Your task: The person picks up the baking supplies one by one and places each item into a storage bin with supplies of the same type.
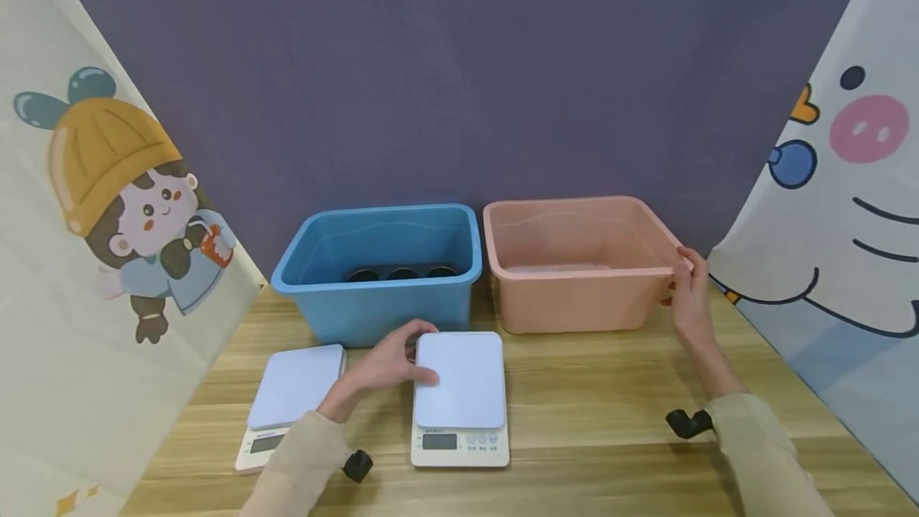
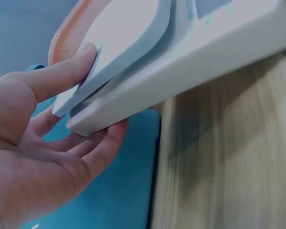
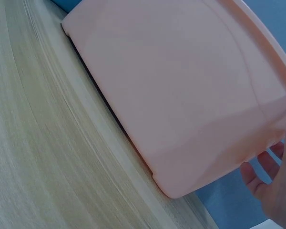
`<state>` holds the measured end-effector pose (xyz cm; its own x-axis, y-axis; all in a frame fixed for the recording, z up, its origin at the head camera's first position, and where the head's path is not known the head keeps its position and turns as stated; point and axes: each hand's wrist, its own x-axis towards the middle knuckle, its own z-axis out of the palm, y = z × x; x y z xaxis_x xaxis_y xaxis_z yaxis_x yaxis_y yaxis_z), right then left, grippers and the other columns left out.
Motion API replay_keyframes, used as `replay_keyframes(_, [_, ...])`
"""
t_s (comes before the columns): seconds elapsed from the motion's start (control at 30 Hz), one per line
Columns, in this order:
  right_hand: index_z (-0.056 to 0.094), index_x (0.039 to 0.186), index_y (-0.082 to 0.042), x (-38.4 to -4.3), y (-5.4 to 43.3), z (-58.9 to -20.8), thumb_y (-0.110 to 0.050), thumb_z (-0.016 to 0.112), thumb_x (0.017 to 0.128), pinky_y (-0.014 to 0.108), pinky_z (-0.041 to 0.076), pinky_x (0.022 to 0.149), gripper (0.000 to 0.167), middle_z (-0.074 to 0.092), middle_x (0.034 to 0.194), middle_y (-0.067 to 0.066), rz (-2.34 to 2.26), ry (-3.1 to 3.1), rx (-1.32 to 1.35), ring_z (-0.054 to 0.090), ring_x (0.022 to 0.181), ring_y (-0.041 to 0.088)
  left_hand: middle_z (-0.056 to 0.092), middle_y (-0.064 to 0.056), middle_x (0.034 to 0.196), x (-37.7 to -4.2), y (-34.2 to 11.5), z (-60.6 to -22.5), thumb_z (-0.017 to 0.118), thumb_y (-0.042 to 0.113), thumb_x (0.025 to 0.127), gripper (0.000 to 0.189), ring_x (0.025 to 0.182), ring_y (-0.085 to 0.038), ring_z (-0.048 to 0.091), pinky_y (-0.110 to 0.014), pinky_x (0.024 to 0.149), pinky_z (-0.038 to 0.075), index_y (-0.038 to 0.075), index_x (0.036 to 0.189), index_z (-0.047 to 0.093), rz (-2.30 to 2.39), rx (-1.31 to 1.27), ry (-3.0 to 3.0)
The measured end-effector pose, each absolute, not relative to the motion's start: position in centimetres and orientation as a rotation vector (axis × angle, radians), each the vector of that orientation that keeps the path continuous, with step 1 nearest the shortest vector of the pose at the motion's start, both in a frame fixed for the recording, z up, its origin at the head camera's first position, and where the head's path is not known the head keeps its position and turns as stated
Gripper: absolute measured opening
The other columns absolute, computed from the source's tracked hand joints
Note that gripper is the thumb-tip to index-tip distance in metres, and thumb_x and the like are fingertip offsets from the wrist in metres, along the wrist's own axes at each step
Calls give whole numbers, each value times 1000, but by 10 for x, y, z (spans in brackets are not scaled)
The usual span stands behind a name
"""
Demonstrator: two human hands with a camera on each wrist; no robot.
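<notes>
My left hand [image 1: 391, 357] grips a white kitchen scale [image 1: 461, 397] by its far left corner. In the left wrist view the thumb lies on the scale's platform [image 2: 126, 33] and the other fingers reach beneath its base [image 2: 181, 78]. A shadow on the wood suggests that the scale is off the table, at least in part. At the right, my right hand [image 1: 691, 301] holds the rim of a pink plastic bin [image 1: 574, 301] near its front right corner. In the right wrist view some of the curled fingers [image 3: 250, 175] show by the bin's side wall.
Left of the pink bin stands a blue plastic bin [image 1: 388, 313] with dark round-topped items [image 1: 402, 273] inside. A second white scale [image 1: 297, 385] lies on the wooden table [image 1: 589, 429] at the left. Dark fabric [image 1: 459, 78] hangs behind, with printed sheets on both sides.
</notes>
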<state>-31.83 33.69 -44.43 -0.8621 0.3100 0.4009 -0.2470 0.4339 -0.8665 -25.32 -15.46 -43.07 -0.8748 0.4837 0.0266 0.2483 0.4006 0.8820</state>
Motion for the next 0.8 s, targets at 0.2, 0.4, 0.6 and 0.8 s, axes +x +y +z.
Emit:
replay_keyframes(0.2, [25,153,-24,-318,339,-445,-43,25,108,21,47,63,49,40,131,7,1433,-2158,-81,48,89,5,57,-17,126,-252,-151,-430,86,8,75,63,91,-23,66,-30,76,54,7,129,54,1613,552,2393])
replay_keyframes(0.4, [25,153,-21,-318,340,-446,-40,25,109,21,48,62,49,41,121,-4,1439,-2174,-102,48,87,5,61,-14,125,-245,-144,-425,88,5,71,63,88,-24,67,-32,75,56,12,127,60,1735,427,2392])
replay_keyframes(0.6, [26,153,-21,-317,340,-445,-40,26,109,22,48,63,48,40,115,-10,1462,-2170,-135,47,87,7,62,-12,125,-239,-134,-413,87,4,71,60,92,-26,67,-36,75,58,15,125,62,1804,410,2423])
replay_keyframes(0.8, [24,153,-13,-306,331,-433,-35,27,109,22,48,63,49,40,121,-1,1468,-2186,-112,48,88,7,58,-12,134,-237,-125,-395,85,5,74,60,101,-30,68,-37,77,58,15,128,60,1903,424,2475])
